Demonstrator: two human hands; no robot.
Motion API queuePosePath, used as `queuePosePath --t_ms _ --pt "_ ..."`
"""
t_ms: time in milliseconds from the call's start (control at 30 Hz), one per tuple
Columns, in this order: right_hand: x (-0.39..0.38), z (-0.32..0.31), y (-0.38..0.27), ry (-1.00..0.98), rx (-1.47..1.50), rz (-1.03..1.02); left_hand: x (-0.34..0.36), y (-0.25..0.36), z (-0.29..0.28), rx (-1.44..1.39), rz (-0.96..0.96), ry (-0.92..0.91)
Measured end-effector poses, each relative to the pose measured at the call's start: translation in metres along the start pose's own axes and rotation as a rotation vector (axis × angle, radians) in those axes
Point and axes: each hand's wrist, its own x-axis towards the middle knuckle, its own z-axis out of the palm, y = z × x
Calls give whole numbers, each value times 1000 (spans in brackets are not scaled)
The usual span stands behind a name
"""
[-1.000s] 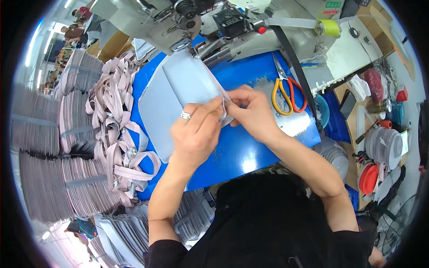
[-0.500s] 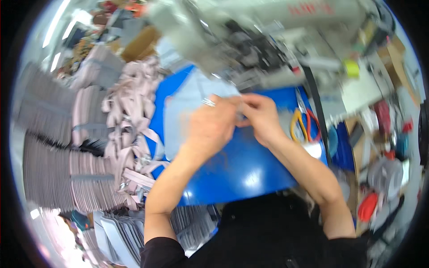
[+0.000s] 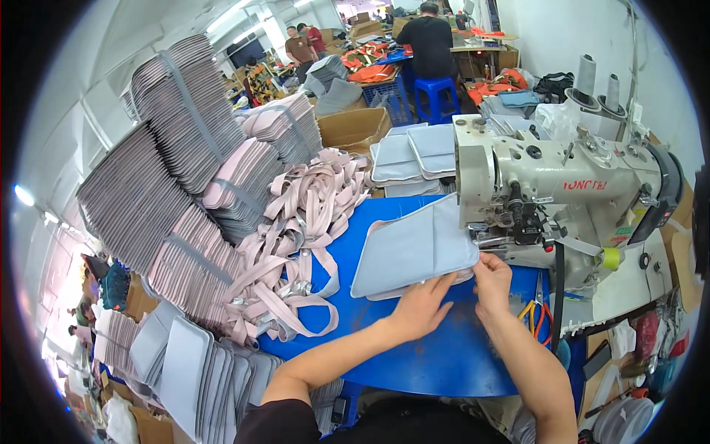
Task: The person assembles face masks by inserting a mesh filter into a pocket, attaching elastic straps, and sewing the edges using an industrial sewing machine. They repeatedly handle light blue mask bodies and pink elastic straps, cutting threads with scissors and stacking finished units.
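Observation:
A light grey fabric panel [image 3: 418, 248], with a pinkish layer under it, lies on the blue table [image 3: 436, 362] and reaches to the sewing machine [image 3: 547, 174]. My left hand [image 3: 421, 307] rests at the panel's near edge, fingers stretched out and somewhat apart. At the panel's near right corner my right hand [image 3: 493, 283] is closed, thumb and fingers pinching the edge beside the machine's needle area. Yellow and red-handled scissors or snips [image 3: 536, 318] lie to the right of my right forearm.
Pink-grey webbing straps [image 3: 296, 244] heap left of the panel. Bundled stacks of panels [image 3: 159, 140] rise at the far left; loose grey panels [image 3: 192, 370] stand below them. More panels [image 3: 414, 152] lie behind the table. A person in black [image 3: 427, 44] sits farther back.
The view has lifted and sharpened, showing more of the room. My left hand has moved from beside the machine to the panel's near edge, its fingers now spread. My right hand stays at the panel's corner.

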Motion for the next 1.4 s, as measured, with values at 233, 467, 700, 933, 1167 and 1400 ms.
queuePosePath --t_ms 233,467,700,933,1167,1400 --pt "-1 -4 -4 -26 -37 33 34 -24 -15 20 227 32" --pt "-5 1 -4 -31 -119 27 64 11 -38 420 146 -419" --pt "2 -4 6 -17 -286 -125 52 33 -29 430 209 -272" --pt "0 -5 12 -40 -323 -129 39 28 -23 417 258 -176" --pt "-1 -13 2 -120 -295 -32 31 26 -25 344 285 -99" --pt "-4 -12 -1 -116 -287 -17 29 23 -24 282 259 -85"
